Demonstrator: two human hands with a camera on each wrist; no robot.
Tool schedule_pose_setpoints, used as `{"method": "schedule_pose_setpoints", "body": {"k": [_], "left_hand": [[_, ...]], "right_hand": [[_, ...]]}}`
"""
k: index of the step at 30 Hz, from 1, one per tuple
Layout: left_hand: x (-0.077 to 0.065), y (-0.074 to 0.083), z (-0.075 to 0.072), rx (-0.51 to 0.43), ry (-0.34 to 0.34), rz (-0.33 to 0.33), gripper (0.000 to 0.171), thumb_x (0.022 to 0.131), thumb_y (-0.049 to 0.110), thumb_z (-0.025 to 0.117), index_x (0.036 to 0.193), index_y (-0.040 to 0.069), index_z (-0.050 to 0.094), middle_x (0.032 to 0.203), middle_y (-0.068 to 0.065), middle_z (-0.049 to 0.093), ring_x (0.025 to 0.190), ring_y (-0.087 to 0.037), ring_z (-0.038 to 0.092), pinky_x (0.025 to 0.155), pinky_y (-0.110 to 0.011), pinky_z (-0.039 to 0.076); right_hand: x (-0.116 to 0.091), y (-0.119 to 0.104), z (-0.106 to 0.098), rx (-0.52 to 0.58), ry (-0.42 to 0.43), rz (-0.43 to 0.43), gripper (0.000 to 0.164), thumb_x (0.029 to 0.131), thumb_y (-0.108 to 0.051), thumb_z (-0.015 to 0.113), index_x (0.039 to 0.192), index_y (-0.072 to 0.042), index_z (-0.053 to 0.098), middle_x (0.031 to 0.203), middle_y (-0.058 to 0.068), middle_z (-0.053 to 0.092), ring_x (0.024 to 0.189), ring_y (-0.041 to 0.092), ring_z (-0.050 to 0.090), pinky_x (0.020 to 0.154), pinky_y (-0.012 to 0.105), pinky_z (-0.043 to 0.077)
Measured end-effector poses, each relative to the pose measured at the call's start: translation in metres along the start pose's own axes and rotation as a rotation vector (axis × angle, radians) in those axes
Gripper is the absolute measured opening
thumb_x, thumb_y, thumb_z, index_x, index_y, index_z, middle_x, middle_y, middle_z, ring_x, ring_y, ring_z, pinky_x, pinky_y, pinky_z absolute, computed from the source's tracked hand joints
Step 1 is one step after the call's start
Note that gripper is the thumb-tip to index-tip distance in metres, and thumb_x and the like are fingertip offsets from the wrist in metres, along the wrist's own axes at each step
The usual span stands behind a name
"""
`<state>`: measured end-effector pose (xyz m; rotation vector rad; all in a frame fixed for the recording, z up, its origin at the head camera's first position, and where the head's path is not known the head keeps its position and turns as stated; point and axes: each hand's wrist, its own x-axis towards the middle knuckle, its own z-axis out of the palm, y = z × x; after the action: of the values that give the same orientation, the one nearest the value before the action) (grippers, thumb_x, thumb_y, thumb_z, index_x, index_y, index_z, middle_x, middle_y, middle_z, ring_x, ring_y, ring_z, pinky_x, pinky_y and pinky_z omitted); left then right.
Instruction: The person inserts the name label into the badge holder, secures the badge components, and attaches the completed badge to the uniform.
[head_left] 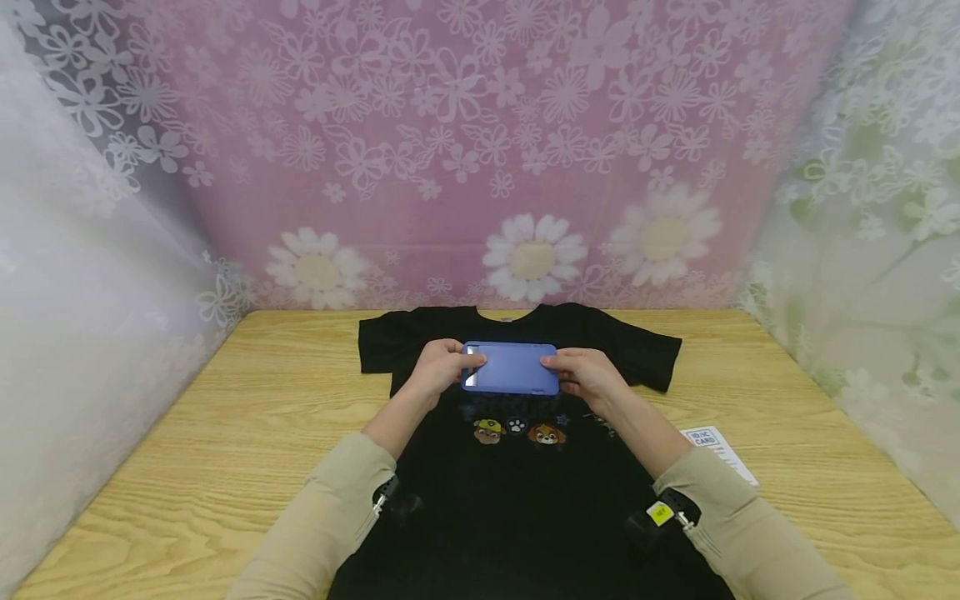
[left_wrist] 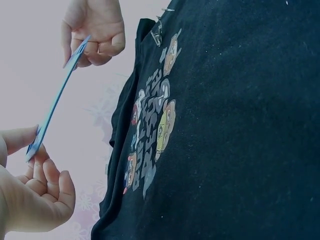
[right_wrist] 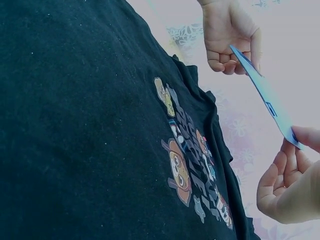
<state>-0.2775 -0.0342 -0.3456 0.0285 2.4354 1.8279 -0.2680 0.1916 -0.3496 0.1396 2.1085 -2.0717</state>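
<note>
A flat blue plastic card holder [head_left: 512, 367] is held lengthwise between both hands above a black T-shirt [head_left: 517, 517]. My left hand [head_left: 438, 367] pinches its left end, thumb on the face beside a pale strip. At the other end my right hand [head_left: 588, 375] pinches it the same way. In the left wrist view the card holder [left_wrist: 60, 97] appears nearly edge-on, thin and raised off the shirt. The right wrist view shows a small slot near one long edge of the card holder [right_wrist: 265, 100]. Cartoon dog faces [head_left: 517, 432] and lettering are printed on the shirt's chest.
A small metal clip [left_wrist: 157, 34] lies on the shirt near the print. Right of the shirt, partly behind the right forearm, is a white card [head_left: 720, 454] printed "ID/IC CARD". The wooden table [head_left: 285, 433] is bordered by floral curtains [head_left: 450, 167].
</note>
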Motion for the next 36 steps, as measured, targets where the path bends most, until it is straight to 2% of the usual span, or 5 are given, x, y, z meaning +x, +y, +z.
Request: {"method": "schedule_pose_setpoints", "body": {"k": [8,13,19,32,36], "left_hand": [[-0.0010,0.0011,-0.0029,0.010,0.023,0.003,0.024,0.081,0.016,0.071,0.068,0.005,0.055,0.070,-0.005,0.051,0.062,-0.016,0.045,0.059,-0.028,0.043],[-0.0008,-0.0003,-0.0039,0.015,0.026,0.011,0.026,0.081,0.015,0.071,0.066,0.005,0.053,0.066,-0.004,0.048,0.059,-0.015,0.043,0.060,-0.032,0.044],[-0.0004,-0.0017,-0.0048,0.022,0.020,0.023,0.028,0.082,0.016,0.070,0.064,0.005,0.052,0.066,-0.004,0.047,0.060,-0.017,0.043,0.057,-0.028,0.039],[-0.0004,-0.0037,-0.0067,0.026,0.014,-0.001,0.029,0.081,0.018,0.071,0.065,0.006,0.051,0.063,-0.003,0.044,0.060,-0.016,0.042,0.070,-0.042,0.044],[-0.0011,-0.0021,-0.0081,0.030,0.026,-0.006,0.031,0.081,0.019,0.072,0.064,0.006,0.049,0.062,-0.002,0.042,0.059,-0.016,0.042,0.067,-0.040,0.044]], "right_hand": [[-0.0004,-0.0009,0.0030,0.005,-0.001,-0.008,0.019,0.084,-0.011,0.068,0.096,0.003,0.064,0.079,-0.002,0.058,0.068,0.009,0.054,0.064,0.025,0.046],[-0.0005,-0.0016,0.0053,-0.057,0.027,0.012,0.023,0.084,-0.012,0.069,0.099,0.004,0.064,0.079,-0.001,0.059,0.069,0.011,0.056,0.065,0.025,0.048],[-0.0006,-0.0026,0.0057,-0.122,0.045,0.008,0.025,0.083,-0.014,0.070,0.097,0.005,0.064,0.081,0.001,0.057,0.070,0.013,0.054,0.071,0.032,0.048],[-0.0023,-0.0014,0.0088,-0.079,0.044,0.034,0.019,0.084,-0.013,0.067,0.093,0.002,0.060,0.067,-0.002,0.053,0.064,0.012,0.051,0.066,0.029,0.045],[-0.0010,-0.0031,0.0103,-0.089,0.047,0.030,0.021,0.084,-0.014,0.067,0.096,0.003,0.060,0.069,-0.002,0.053,0.065,0.012,0.052,0.067,0.030,0.045]]}}
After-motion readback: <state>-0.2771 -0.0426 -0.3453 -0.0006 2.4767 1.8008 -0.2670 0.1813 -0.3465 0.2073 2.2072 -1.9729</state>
